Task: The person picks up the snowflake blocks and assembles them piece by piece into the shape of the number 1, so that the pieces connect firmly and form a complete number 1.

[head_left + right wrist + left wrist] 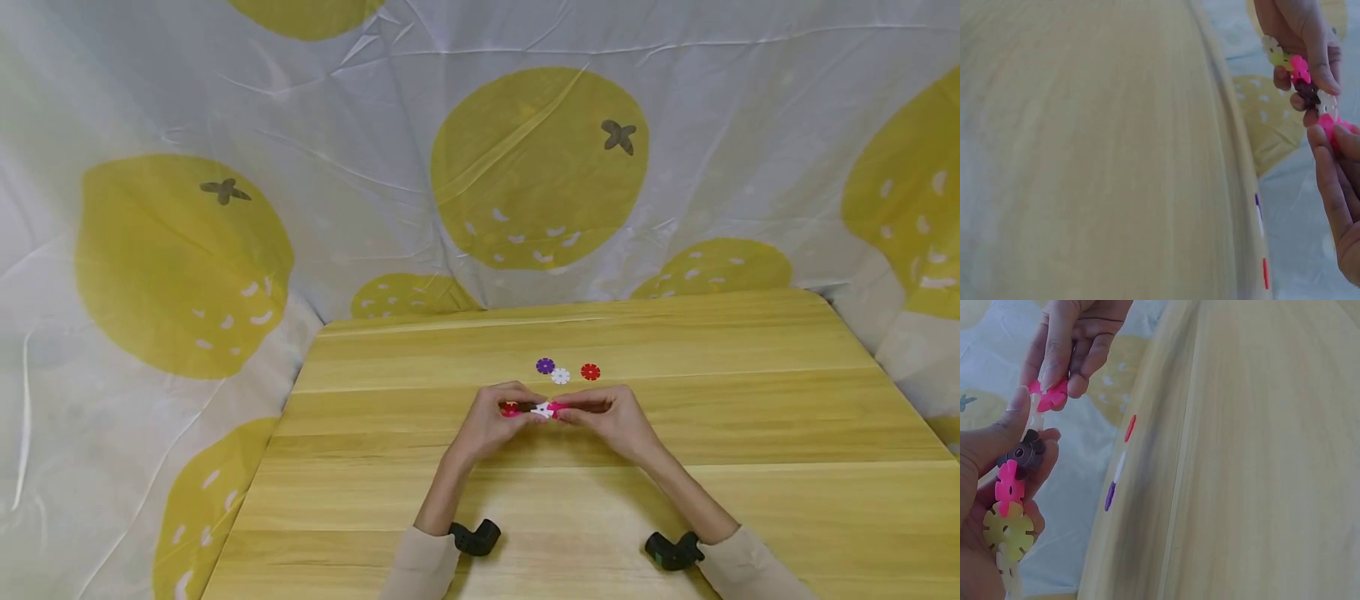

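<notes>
A chain of notched plastic snowflake discs is stretched between both hands over the table. Starting at its right end, the chain runs pink [1055,397], white [1326,105], black [1030,456], pink [1010,487], yellow [1007,532] and white [1010,575]. My left hand [486,423] holds the chain, its thumb by the white and black discs and the other discs lying along the palm. The end pink disc is pinched between thumb and fingers of my right hand [618,421], right at the edge of the white disc.
Just beyond the hands, a purple disc [542,368] and a white disc [559,380] lie side by side on the wooden table [750,400], with a red disc [590,367] to their right. A lemon-print cloth [360,167] hangs behind the table's far edge.
</notes>
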Demonstrator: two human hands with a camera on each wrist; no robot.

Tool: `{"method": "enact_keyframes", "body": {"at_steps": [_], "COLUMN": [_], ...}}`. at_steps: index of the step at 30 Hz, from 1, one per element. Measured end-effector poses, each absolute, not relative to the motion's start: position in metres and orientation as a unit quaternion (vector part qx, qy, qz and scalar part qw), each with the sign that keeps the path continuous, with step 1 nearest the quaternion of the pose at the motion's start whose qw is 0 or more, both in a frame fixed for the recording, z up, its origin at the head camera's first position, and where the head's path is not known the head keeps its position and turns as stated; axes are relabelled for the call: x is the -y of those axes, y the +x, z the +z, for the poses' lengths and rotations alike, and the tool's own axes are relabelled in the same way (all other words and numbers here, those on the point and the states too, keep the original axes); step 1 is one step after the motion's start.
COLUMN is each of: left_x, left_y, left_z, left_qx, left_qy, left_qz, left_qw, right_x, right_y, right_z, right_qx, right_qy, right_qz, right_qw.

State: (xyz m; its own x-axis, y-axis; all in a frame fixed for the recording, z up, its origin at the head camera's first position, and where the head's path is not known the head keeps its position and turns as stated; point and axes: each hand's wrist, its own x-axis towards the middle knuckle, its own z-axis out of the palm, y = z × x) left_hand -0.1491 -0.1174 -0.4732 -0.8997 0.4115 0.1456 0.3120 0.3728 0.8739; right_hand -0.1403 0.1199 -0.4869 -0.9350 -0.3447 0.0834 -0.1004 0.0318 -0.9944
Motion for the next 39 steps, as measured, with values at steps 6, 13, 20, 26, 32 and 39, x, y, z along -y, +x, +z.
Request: {"method": "enact_keyframes", "body": {"at_steps": [6, 13, 20, 26, 32, 39], "left_x": [0.12, 0.121, 0.122, 0.124, 0.122, 0.112], "left_y": [-0.149, -0.148, -0.149, -0.149, -0.147, -0.147], "left_z": [-0.473, -0.473, -0.477, -0.476, -0.475, -0.476], "left_qx": [-0.826, -0.823, -0.824, -0.839, -0.856, -0.847], "left_qy": [0.218, 0.216, 0.222, 0.222, 0.253, 0.315], "left_qz": [0.518, 0.521, 0.516, 0.492, 0.451, 0.41], "left_qw": [0.047, 0.055, 0.065, 0.07, 0.008, -0.119], "right_x": [-0.122, -0.123, -0.12, -0.118, -0.116, -0.112], "right_y": [-0.139, -0.138, -0.139, -0.141, -0.142, -0.144], "right_z": [-0.486, -0.487, -0.489, -0.492, -0.493, -0.492], "right_qx": [-0.722, -0.716, -0.713, -0.712, -0.719, -0.691], "right_qy": [-0.153, -0.176, -0.169, -0.148, -0.127, -0.096], "right_qz": [-0.669, -0.669, -0.675, -0.68, -0.677, -0.708], "right_qw": [0.093, 0.09, 0.09, 0.09, 0.089, 0.104]}}
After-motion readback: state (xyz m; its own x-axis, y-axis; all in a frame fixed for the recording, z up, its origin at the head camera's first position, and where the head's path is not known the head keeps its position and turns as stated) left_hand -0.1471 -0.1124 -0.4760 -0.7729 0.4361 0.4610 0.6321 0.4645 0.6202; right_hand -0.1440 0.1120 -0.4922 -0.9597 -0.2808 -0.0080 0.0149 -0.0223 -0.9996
